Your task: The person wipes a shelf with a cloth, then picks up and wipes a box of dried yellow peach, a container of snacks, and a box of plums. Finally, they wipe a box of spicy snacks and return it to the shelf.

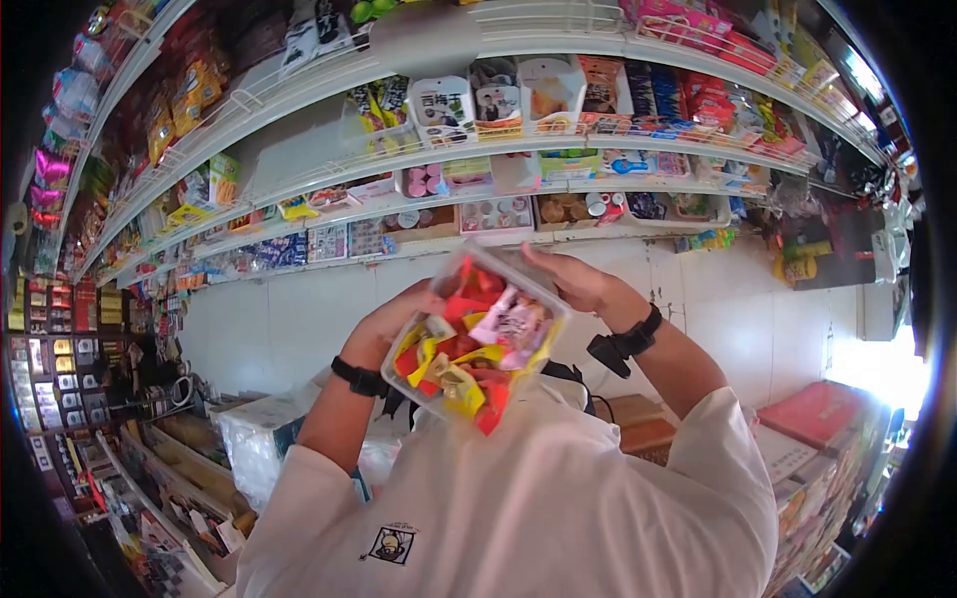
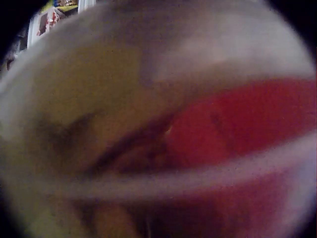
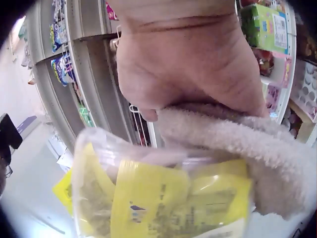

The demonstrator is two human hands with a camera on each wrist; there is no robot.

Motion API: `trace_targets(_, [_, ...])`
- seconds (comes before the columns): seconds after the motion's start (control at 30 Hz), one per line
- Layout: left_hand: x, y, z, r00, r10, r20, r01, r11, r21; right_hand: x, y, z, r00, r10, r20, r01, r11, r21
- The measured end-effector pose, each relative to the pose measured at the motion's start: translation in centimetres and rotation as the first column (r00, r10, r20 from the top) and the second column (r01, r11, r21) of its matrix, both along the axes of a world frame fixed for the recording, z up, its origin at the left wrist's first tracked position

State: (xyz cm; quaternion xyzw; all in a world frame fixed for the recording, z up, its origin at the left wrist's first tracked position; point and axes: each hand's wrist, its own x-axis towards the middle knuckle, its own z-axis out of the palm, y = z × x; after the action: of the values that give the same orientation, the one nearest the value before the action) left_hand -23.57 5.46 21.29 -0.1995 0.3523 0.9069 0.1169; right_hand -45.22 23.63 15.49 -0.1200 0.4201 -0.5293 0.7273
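Observation:
A clear plastic box (image 1: 563, 317) filled with red, yellow and pink snack packets (image 1: 469, 339) is held tilted in front of the chest. My left hand (image 1: 401, 311) grips its left side, with the fingers hidden behind it. In the left wrist view the box wall (image 2: 148, 186) fills the picture, blurred, with red and yellow wrappers behind it. At the box's upper right is my right hand (image 1: 580, 283). The right wrist view shows that hand (image 3: 183, 69) holding a fuzzy beige cloth (image 3: 233, 144) against the box, its fingers mostly covered by the cloth.
White wire-edged shelves (image 1: 419, 149) with packaged snacks stretch across the front. Below them is a pale tiled wall (image 1: 289, 309). A plastic-wrapped carton (image 1: 261, 439) stands at the left, and a red box (image 1: 817, 411) lies on the right.

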Motion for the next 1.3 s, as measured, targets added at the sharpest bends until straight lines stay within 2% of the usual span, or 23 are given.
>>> trace_targets(0.07, [-0.5, -1.4, -0.3, 0.990, -0.133, 0.046, 0.134, 0.991, -0.025, 0.6, -1.9, 2.4, 0.987, 0.142, -0.080, -0.142, 0.990, 0.005])
trace_targets(0.2, [-0.5, -4.3, -4.1, 0.951, -0.295, 0.094, 0.303, 0.949, -0.090, 0.4, -3.4, 1.5, 0.973, 0.224, -0.059, -0.225, 0.974, 0.000])
trace_targets(0.27, [-1.0, -6.2, -4.7, 0.946, -0.314, 0.084, 0.323, 0.937, -0.129, 0.2, -3.8, -0.2, 0.977, 0.206, -0.056, -0.202, 0.977, 0.071])
trace_targets(0.33, [-1.7, -8.7, -4.5, 0.885, -0.449, 0.125, 0.452, 0.892, 0.001, 0.4, -4.8, -0.8, 0.975, 0.180, -0.132, -0.186, 0.982, -0.036])
trace_targets(0.4, [-2.1, -10.6, -4.4, 0.897, -0.432, 0.095, 0.436, 0.899, -0.028, 0.9, -6.3, -2.3, 0.974, 0.189, -0.125, -0.195, 0.980, -0.035])
trace_targets(0.47, [-2.6, -13.9, -7.1, 0.938, -0.347, 0.014, 0.347, 0.937, -0.032, 2.7, -7.6, -1.0, 0.997, -0.010, 0.078, 0.007, 0.999, 0.041])
trace_targets(0.5, [-1.9, -16.0, -4.3, 0.909, -0.416, -0.007, 0.414, 0.907, -0.072, 3.2, -8.5, -0.9, 0.992, -0.055, 0.110, 0.057, 0.998, -0.023])
trace_targets(0.53, [-0.9, -18.3, -5.0, 0.925, -0.375, -0.051, 0.367, 0.922, -0.126, 4.4, -8.5, -0.4, 0.976, -0.200, 0.091, 0.196, 0.979, 0.047])
trace_targets(0.6, [2.1, -23.7, -6.5, 0.977, -0.179, 0.118, 0.214, 0.827, -0.519, 4.9, -8.6, -4.0, 0.915, -0.399, -0.061, 0.400, 0.916, 0.011])
trace_targets(0.63, [4.2, -25.7, -7.9, 0.978, -0.179, 0.109, 0.210, 0.837, -0.505, 5.8, -9.7, -3.0, 0.916, -0.396, -0.073, 0.398, 0.917, 0.026])
trace_targets(0.67, [6.4, -27.4, -9.4, 0.998, 0.032, 0.048, -0.014, 0.940, -0.342, 7.4, -11.7, -0.9, 0.874, -0.485, -0.021, 0.485, 0.874, -0.007])
trace_targets(0.7, [7.9, -28.1, -10.5, 0.969, 0.246, 0.034, -0.238, 0.959, -0.156, 9.0, -13.6, 0.2, 0.821, -0.571, 0.033, 0.572, 0.820, -0.036])
trace_targets(0.73, [9.2, -27.8, -11.0, 0.970, 0.240, 0.034, -0.233, 0.962, -0.142, 10.3, -15.6, 0.1, 0.817, -0.576, 0.023, 0.576, 0.817, -0.026])
trace_targets(0.8, [11.0, -27.3, -10.2, 0.948, 0.245, -0.203, -0.171, 0.931, 0.324, 12.4, -19.8, -0.8, 0.742, -0.669, 0.039, 0.669, 0.734, -0.116])
trace_targets(0.83, [10.9, -27.3, -9.0, 0.982, -0.010, -0.188, -0.008, 0.996, -0.092, 13.4, -21.3, -1.4, 0.766, -0.629, 0.133, 0.643, 0.757, -0.120])
trace_targets(0.87, [10.6, -27.4, -8.6, 0.983, 0.003, -0.183, -0.020, 0.996, -0.090, 14.6, -23.3, -2.7, 0.747, -0.642, 0.173, 0.663, 0.738, -0.126])
trace_targets(0.93, [9.6, -28.2, -7.8, 0.976, 0.197, -0.090, -0.197, 0.980, 0.011, 17.1, -27.2, -2.2, 0.748, -0.661, 0.060, 0.655, 0.721, -0.226])
trace_targets(0.97, [9.0, -28.6, -5.9, 0.910, 0.415, 0.002, -0.415, 0.910, 0.018, 17.3, -28.2, -3.1, 0.759, -0.648, 0.062, 0.643, 0.732, -0.225])
trace_targets(1.03, [8.3, -29.1, -7.6, 0.879, 0.477, 0.001, -0.477, 0.879, -0.011, 17.3, -29.4, -5.5, 0.829, -0.557, -0.061, 0.529, 0.814, -0.239])
trace_targets(1.1, [8.5, -30.2, -8.2, 0.864, 0.501, 0.041, -0.496, 0.863, -0.099, 17.8, -31.1, -5.1, 0.816, -0.573, -0.082, 0.535, 0.801, -0.270])
trace_targets(1.2, [8.7, -32.4, -7.9, 0.842, 0.538, 0.034, -0.539, 0.843, 0.011, 17.3, -32.0, -6.5, 0.817, -0.573, -0.059, 0.520, 0.778, -0.354])
trace_targets(1.27, [8.3, -34.5, -7.2, 0.843, 0.536, 0.042, -0.538, 0.841, 0.065, 17.3, -31.6, -8.5, 0.770, -0.627, -0.116, 0.610, 0.777, -0.153])
trace_targets(1.3, [8.1, -35.8, -7.1, 0.844, 0.534, 0.052, -0.537, 0.836, 0.116, 17.5, -32.5, -7.6, 0.738, -0.673, -0.047, 0.667, 0.739, -0.096])
